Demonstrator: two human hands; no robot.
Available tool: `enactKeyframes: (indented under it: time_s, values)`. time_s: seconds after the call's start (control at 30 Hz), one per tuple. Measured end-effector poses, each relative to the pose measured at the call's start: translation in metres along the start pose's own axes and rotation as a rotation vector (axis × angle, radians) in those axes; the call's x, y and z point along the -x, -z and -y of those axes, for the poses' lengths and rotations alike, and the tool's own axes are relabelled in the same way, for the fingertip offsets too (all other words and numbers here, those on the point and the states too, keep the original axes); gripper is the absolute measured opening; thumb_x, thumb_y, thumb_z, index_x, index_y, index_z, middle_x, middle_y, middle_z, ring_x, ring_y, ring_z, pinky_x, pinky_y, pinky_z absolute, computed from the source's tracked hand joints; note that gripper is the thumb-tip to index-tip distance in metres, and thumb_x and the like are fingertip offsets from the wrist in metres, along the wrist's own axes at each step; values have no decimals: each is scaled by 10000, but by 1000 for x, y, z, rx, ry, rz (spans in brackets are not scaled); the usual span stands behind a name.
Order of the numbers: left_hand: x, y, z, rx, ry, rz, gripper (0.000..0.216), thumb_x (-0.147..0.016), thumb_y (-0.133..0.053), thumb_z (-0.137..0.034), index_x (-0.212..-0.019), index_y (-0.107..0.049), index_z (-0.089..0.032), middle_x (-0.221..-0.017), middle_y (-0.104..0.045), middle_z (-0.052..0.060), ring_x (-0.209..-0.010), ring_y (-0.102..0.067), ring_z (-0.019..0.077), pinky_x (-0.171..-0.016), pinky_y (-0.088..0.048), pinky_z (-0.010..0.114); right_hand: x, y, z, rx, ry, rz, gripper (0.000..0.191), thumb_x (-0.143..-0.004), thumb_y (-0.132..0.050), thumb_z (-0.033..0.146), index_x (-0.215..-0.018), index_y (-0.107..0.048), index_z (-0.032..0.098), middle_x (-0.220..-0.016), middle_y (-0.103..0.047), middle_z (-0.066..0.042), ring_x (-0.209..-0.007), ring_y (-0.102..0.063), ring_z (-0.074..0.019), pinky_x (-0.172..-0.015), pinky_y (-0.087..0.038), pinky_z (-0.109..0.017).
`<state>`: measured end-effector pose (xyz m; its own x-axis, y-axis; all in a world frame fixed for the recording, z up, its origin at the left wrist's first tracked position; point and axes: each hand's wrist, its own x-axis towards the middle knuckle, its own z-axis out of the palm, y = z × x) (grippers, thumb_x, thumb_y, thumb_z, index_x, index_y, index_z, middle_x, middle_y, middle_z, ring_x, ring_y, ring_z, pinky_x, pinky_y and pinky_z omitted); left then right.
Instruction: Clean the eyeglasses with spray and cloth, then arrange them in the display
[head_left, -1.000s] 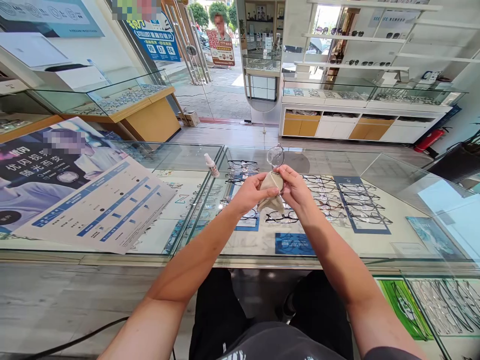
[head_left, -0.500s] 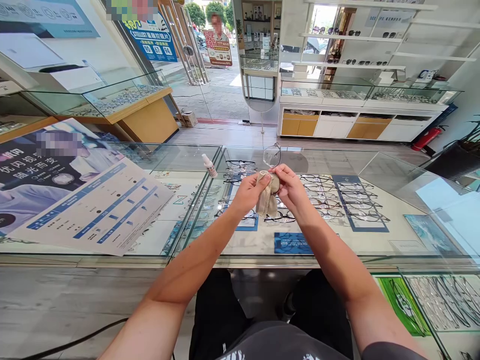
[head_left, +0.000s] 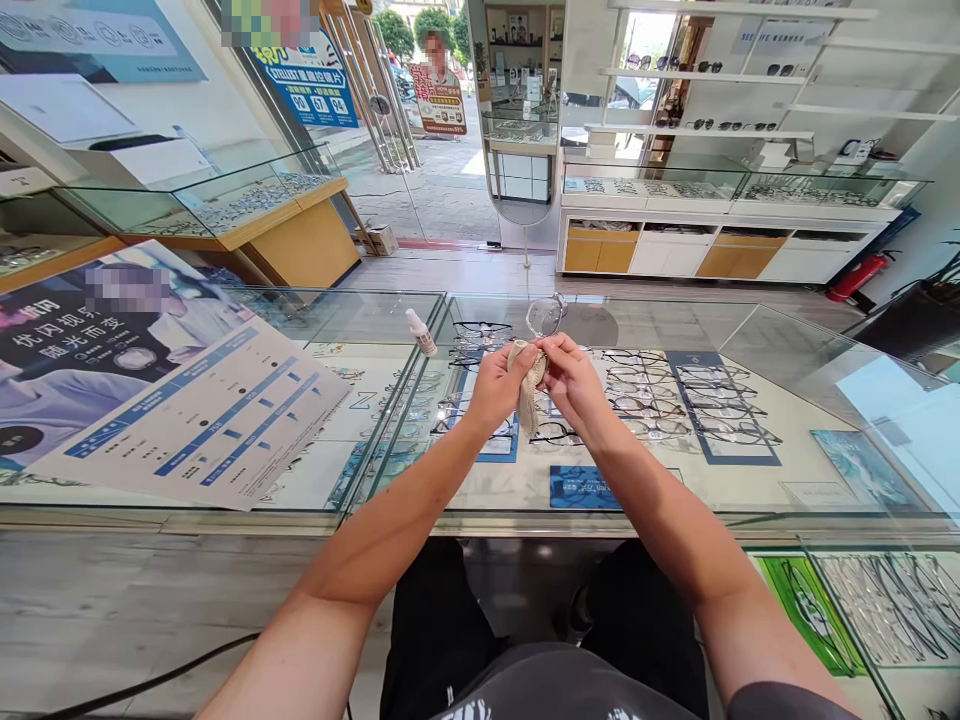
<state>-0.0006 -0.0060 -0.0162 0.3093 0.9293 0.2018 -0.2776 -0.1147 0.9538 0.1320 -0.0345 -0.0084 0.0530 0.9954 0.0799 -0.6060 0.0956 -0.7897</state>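
Note:
My left hand (head_left: 499,382) is closed on a beige cleaning cloth (head_left: 529,398), whose loose end hangs below the fingers. Opposite it, my right hand (head_left: 571,372) pinches a pair of eyeglasses (head_left: 546,316) near the cloth. One clear lens in a thin frame sticks up beyond the fingertips, while the rest of the glasses is hidden by the cloth and my hands. Both hands meet above the glass display counter (head_left: 465,525). To their left a small white spray bottle (head_left: 421,333) stands on the glass.
Rows of eyeglass frames (head_left: 649,405) lie inside the counter under the glass. A large printed poster board (head_left: 247,400) rests on the counter at left. Lower right, another case holds a green tray (head_left: 810,610). A tall mirror (head_left: 517,120) stands beyond the counter.
The glasses have turned, their visible lens now tilted more to the right. The cloth has bunched up and its hanging end is narrower. Both hands stay close together.

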Motion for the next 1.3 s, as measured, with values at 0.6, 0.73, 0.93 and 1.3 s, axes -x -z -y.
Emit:
enactKeyframes:
  time_s: [0.6, 0.73, 0.93, 1.3]
  values:
    - [-3, 0, -2, -12, 60, 77, 713, -777, -849, -855, -935, -755, -166, -665, -652, 0, -576, -577, 130, -567, -501, 262, -4, 5, -1, -29, -32, 12, 425, -693, -1002, 526, -848, -714, 255, -756, -662, 49, -564, -481, -93, -488, -416, -242]
    - [-9, 8, 0, -28, 35, 140, 666, -797, -866, -816, -872, -770, -161, -749, -671, 4, -688, -572, 125, -657, -490, 256, -9, 11, 9, -12, 19, -44, 392, -681, -994, 481, -823, -706, 256, -935, -747, 12, -740, -605, -128, -656, -510, -258]
    - [-14, 15, 4, 71, 125, 0, 716, -748, -877, -854, -947, -785, -172, -740, -704, 11, -662, -616, 135, -595, -476, 247, -10, 16, 24, 63, 49, -25, 371, -670, -1002, 464, -764, -704, 264, -1003, -743, -4, -953, -659, -167, -878, -559, -278]
    - [-23, 29, -2, 171, 82, -122, 720, -748, -890, -836, -1008, -764, -178, -833, -781, 52, -897, -774, 228, -727, -584, 291, -7, 18, 22, 303, -27, 107, 312, -695, -968, 456, -710, -745, 238, -1097, -775, -30, -1006, -644, -179, -922, -493, -310]
